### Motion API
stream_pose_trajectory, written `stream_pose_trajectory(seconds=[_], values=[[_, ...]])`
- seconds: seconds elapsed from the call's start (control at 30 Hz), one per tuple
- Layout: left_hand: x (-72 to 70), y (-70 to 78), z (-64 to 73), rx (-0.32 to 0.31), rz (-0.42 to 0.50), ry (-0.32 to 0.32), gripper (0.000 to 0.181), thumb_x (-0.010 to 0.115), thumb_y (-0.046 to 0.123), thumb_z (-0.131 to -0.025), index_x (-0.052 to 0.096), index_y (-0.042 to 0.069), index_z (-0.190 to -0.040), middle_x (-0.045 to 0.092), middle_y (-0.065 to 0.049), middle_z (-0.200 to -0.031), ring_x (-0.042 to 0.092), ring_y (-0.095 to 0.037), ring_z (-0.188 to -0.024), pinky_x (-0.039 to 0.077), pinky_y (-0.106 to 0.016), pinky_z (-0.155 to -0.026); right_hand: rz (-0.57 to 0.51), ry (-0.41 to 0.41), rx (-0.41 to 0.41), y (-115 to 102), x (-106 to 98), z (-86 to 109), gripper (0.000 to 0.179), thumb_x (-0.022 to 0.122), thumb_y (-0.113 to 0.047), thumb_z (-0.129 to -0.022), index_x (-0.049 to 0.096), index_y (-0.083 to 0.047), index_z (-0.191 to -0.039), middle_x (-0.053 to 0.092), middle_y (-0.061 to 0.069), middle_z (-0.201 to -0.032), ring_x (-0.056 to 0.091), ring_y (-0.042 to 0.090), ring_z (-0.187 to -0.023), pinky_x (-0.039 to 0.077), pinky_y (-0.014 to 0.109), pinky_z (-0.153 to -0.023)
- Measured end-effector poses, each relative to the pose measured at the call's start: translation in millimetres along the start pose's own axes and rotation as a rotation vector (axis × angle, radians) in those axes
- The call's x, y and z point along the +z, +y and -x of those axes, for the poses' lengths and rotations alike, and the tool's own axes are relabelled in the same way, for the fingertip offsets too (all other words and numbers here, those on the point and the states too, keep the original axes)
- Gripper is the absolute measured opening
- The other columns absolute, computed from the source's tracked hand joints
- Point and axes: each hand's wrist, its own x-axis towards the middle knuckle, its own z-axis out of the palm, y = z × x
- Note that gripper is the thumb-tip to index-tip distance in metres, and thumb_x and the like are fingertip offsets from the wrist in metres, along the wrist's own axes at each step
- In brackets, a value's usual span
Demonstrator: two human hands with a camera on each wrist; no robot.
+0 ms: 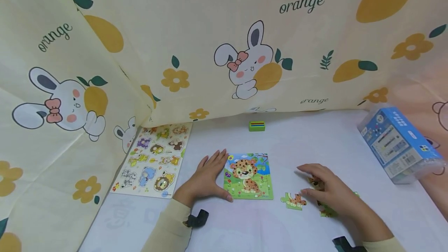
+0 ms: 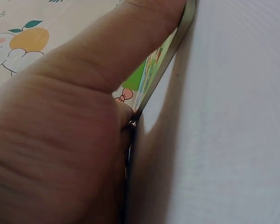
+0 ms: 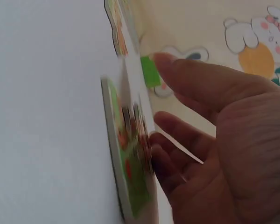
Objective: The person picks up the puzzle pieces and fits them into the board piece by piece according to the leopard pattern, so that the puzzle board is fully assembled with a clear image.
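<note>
Left hand (image 1: 206, 181) lay spread, touching the leopard puzzle board (image 1: 247, 176) just to its right, while the right hand (image 1: 331, 191), fingers parted, gripping nothing, hung close over loose puzzle pieces (image 1: 327, 211), which a low finger sweep might have scattered.

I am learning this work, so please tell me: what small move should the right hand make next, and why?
Perhaps pinch the separate puzzle piece: it lies just beside the right hand, which looks open, and the left hand touches the leopard board.
</note>
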Motion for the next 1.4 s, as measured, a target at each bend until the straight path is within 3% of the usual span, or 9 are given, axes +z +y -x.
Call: stream_pose_trajectory(seconds=[0.13, 0.3, 0.6, 0.83, 0.97, 1.07, 1.13, 1.23, 1.4], values=[[0.5, 0.1, -0.2, 0.0, 0.004, 0.003, 0.151, 0.095, 0.076, -0.062, 0.018, 0.012, -0.175, 0.005, 0.002, -0.181, -0.002, -0.019, -0.165, -0.006, -0.048, -0.13, -0.025, -0.007, 0.081, 5.8, -10.9, 1.7, 0.072, 0.092, -0.025, -0.091, 0.06, -0.009, -0.153, 0.054, 0.019, -0.154, 0.042, 0.05, -0.145, 0.035, 0.077, -0.113], [0.7, -0.3, -0.8, -0.002, 0.007, 0.003, 0.152, 0.095, 0.076, -0.062, 0.017, 0.012, -0.176, 0.005, 0.002, -0.181, -0.002, -0.018, -0.165, -0.006, -0.047, -0.13, 0.043, -0.043, 0.152, 14.4, -19.7, 7.6, 0.078, 0.095, -0.034, -0.084, 0.063, -0.005, -0.149, 0.042, 0.027, -0.161, 0.026, 0.06, -0.147, 0.025, 0.088, -0.109], [0.4, -0.1, -0.5, -0.001, 0.005, 0.002, 0.151, 0.095, 0.076, -0.062, 0.018, 0.012, -0.175, 0.006, 0.001, -0.181, -0.002, -0.02, -0.166, -0.006, -0.049, -0.13, 0.009, -0.03, 0.183, 16.4, -18.6, 7.5, 0.038, 0.094, -0.025, -0.086, 0.075, -0.012, -0.116, 0.04, 0.029, -0.159, 0.021, 0.061, -0.146, 0.021, 0.088, -0.109], [0.0, 1.3, 0.1, -0.008, -0.001, 0.0, 0.151, 0.095, 0.076, -0.062, 0.018, 0.012, -0.175, 0.006, 0.002, -0.181, -0.002, -0.019, -0.166, -0.006, -0.047, -0.13, 0.038, -0.004, 0.154, 11.9, -15.8, 7.5, 0.036, 0.094, -0.018, -0.086, 0.076, -0.009, -0.116, 0.046, 0.029, -0.153, 0.026, 0.06, -0.142, 0.024, 0.086, -0.108], [-0.3, 2.3, 0.2, -0.012, -0.001, 0.001, 0.151, 0.095, 0.075, -0.062, 0.019, 0.012, -0.175, 0.006, 0.002, -0.181, -0.001, -0.019, -0.166, -0.006, -0.047, -0.13, 0.063, 0.019, 0.142, 7.1, -13.1, 5.1, 0.032, 0.091, -0.012, -0.089, 0.074, -0.01, -0.116, 0.062, 0.017, -0.133, 0.05, 0.045, -0.126, 0.044, 0.069, -0.104], [-0.3, 2.6, 0.0, -0.015, -0.002, 0.001, 0.151, 0.095, 0.075, -0.062, 0.019, 0.012, -0.175, 0.006, 0.003, -0.181, -0.001, -0.019, -0.166, -0.006, -0.047, -0.13, 0.074, 0.034, 0.166, 1.7, -11.1, 2.6, 0.032, 0.084, -0.008, -0.095, 0.072, -0.009, -0.124, 0.068, 0.004, -0.114, 0.06, 0.028, -0.101, 0.056, 0.044, -0.085], [-0.2, 2.5, -0.1, -0.017, -0.003, 0.001, 0.151, 0.095, 0.075, -0.062, 0.019, 0.012, -0.175, 0.006, 0.002, -0.181, -0.001, -0.019, -0.166, -0.006, -0.047, -0.13, 0.074, 0.051, 0.175, -2.2, -9.2, 1.7, 0.036, 0.08, -0.006, -0.1, 0.069, -0.008, -0.134, 0.067, 0.0, -0.103, 0.06, 0.022, -0.089, 0.054, 0.034, -0.071], [-0.2, 2.5, -0.2, -0.018, -0.003, 0.001, 0.151, 0.095, 0.075, -0.062, 0.019, 0.012, -0.175, 0.006, 0.002, -0.181, -0.002, -0.019, -0.165, -0.006, -0.047, -0.13, 0.047, 0.086, 0.173, -7.3, -5.3, 0.7, 0.043, 0.076, -0.009, -0.103, 0.062, -0.008, -0.144, 0.064, -0.001, -0.093, 0.055, 0.019, -0.079, 0.048, 0.029, -0.061], [-0.4, 2.4, -0.2, -0.017, -0.004, 0.0, 0.151, 0.096, 0.075, -0.062, 0.019, 0.012, -0.175, 0.006, 0.002, -0.181, -0.002, -0.019, -0.165, -0.006, -0.047, -0.13, -0.027, 0.123, 0.14, -17.5, 5.1, -1.6, 0.036, 0.079, -0.012, -0.103, 0.068, -0.011, -0.137, 0.066, -0.002, -0.092, 0.054, 0.016, -0.071, 0.047, 0.028, -0.057]])
